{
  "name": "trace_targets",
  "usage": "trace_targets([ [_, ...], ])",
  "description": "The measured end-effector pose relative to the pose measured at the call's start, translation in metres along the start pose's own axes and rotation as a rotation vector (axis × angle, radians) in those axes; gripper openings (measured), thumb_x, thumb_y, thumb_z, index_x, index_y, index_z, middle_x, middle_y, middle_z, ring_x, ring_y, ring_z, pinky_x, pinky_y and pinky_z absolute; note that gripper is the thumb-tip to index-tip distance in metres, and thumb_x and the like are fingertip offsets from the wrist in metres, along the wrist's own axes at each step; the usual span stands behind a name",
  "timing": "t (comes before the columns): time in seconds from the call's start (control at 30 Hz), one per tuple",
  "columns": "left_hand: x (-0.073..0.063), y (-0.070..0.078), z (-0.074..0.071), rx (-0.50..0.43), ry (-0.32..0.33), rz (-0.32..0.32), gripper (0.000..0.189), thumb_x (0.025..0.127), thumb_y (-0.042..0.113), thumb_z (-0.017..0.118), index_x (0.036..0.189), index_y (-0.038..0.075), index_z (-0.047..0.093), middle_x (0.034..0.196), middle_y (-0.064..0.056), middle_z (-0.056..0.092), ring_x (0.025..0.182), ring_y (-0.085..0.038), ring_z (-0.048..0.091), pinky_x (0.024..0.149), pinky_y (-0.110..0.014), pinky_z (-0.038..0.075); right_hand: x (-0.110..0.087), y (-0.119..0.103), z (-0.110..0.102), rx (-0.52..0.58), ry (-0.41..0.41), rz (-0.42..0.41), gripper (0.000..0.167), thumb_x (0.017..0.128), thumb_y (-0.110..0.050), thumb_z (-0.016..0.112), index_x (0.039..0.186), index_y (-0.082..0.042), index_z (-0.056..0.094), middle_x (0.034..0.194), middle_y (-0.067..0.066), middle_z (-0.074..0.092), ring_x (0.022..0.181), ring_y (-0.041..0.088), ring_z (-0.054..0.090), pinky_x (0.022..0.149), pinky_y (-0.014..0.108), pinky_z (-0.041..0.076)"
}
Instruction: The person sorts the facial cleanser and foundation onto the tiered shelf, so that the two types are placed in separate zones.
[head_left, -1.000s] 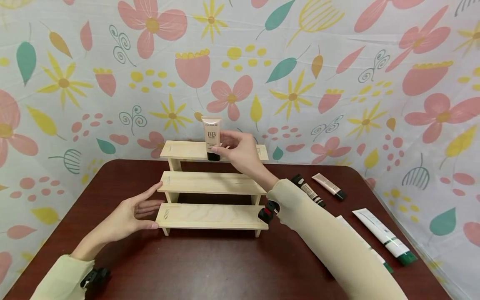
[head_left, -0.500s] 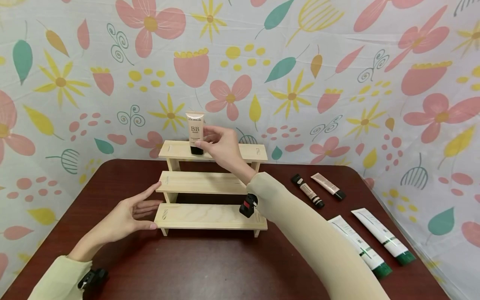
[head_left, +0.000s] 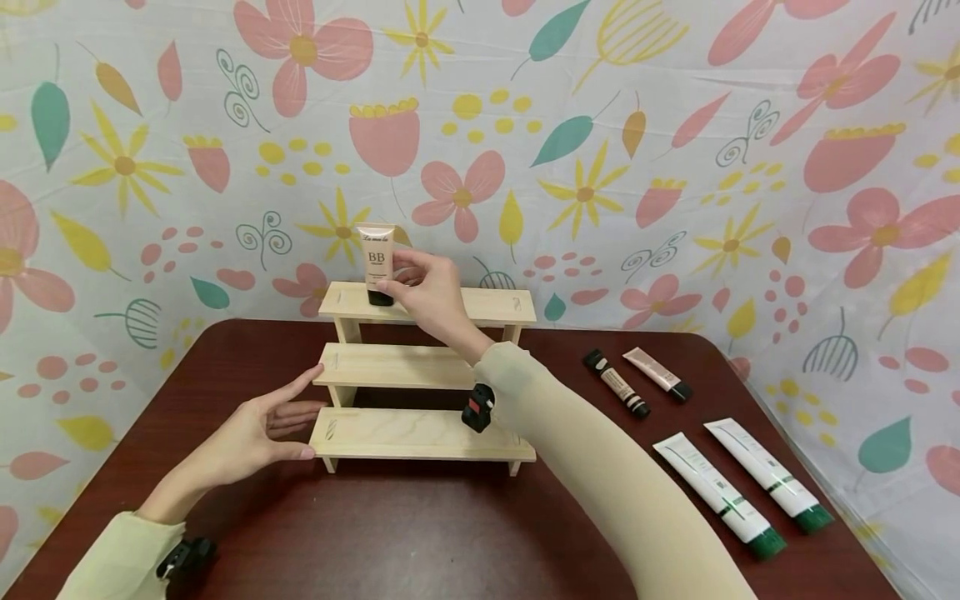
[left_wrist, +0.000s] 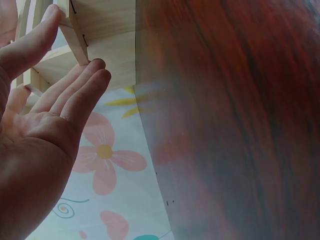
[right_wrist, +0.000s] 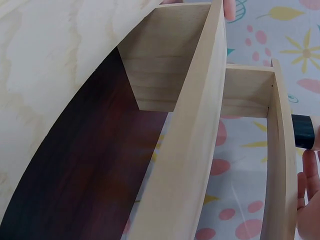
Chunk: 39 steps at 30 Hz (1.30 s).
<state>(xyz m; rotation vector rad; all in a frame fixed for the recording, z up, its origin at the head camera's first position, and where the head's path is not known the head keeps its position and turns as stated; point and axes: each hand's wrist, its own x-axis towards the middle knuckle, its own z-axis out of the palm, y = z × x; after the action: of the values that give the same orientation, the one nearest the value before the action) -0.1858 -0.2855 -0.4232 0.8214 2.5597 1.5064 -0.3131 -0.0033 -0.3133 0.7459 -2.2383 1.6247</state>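
Observation:
My right hand (head_left: 435, 298) pinches a beige BB cream tube (head_left: 376, 252) between thumb and fingers. The tube stands upright, black cap down, at the left part of the top tier of a three-step wooden display shelf (head_left: 427, 433). In the right wrist view its black cap (right_wrist: 302, 131) is at the top tier's edge, with some fingers (right_wrist: 310, 185) beside it. My left hand (head_left: 251, 437) is at the shelf's left side, fingers extended, fingertips touching the ends of the tiers. The left wrist view shows the left hand (left_wrist: 45, 130) with its fingers straight against the wood.
On the dark wooden table (head_left: 360, 533), right of the shelf, lie a black-and-beige tube (head_left: 617, 383), a pink tube with black cap (head_left: 657, 372), and two white green-capped tubes (head_left: 720, 492) (head_left: 768, 473). A flowered cloth (head_left: 675, 100) hangs behind.
My right hand has carried the BB cream tube leftward along the top tier, mostly in the first half second, slightly since. The left hand stays at the shelf's side.

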Motion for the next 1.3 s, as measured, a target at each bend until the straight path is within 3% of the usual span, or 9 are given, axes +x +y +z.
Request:
trace_targets([
  [0.2, 0.0, 0.0006, -0.0006, -0.003, 0.001, 0.0, 0.108, 0.082, 0.006, 0.091, 0.169, 0.016, 0.028, 0.147, -0.03, 0.055, 0.128, -0.036, 0.062, 0.098, -0.035, 0.055, 0.0038, 0.0, 0.0054, 0.0, -0.004, -0.03, 0.041, 0.091, -0.008, 0.085, 0.13, -0.003, 0.074, 0.108, 0.008, 0.077, 0.085, 0.015, 0.072, 0.073, 0.026, 0.058],
  [0.47, 0.0003, 0.001, 0.0002, 0.0, 0.001, -0.005, 0.108, 0.083, 0.007, 0.091, 0.169, 0.017, 0.027, 0.147, -0.031, 0.054, 0.128, -0.04, 0.061, 0.098, -0.048, 0.055, 0.0069, 0.0017, 0.0077, -0.016, -0.004, -0.022, 0.04, 0.091, -0.009, 0.085, 0.13, -0.004, 0.075, 0.109, 0.007, 0.077, 0.087, 0.014, 0.073, 0.073, 0.026, 0.058],
  [1.03, 0.0002, 0.001, 0.0011, 0.016, 0.004, 0.006, 0.108, 0.083, 0.008, 0.091, 0.169, 0.017, 0.028, 0.152, -0.026, 0.052, 0.129, -0.031, 0.062, 0.098, -0.034, 0.055, 0.0055, 0.0023, 0.0043, -0.031, -0.042, 0.0, 0.04, 0.091, -0.013, 0.086, 0.129, -0.007, 0.076, 0.102, 0.005, 0.078, 0.086, 0.015, 0.072, 0.073, 0.026, 0.058],
  [1.3, 0.0003, 0.0048, 0.0033, 0.017, 0.005, 0.021, 0.107, 0.083, 0.007, 0.091, 0.169, 0.016, 0.028, 0.15, -0.029, 0.052, 0.128, -0.038, 0.062, 0.098, -0.043, 0.056, 0.0052, 0.0028, 0.0031, -0.033, -0.047, -0.015, 0.041, 0.09, -0.013, 0.087, 0.129, -0.007, 0.076, 0.101, 0.004, 0.079, 0.087, 0.017, 0.073, 0.074, 0.026, 0.057],
])
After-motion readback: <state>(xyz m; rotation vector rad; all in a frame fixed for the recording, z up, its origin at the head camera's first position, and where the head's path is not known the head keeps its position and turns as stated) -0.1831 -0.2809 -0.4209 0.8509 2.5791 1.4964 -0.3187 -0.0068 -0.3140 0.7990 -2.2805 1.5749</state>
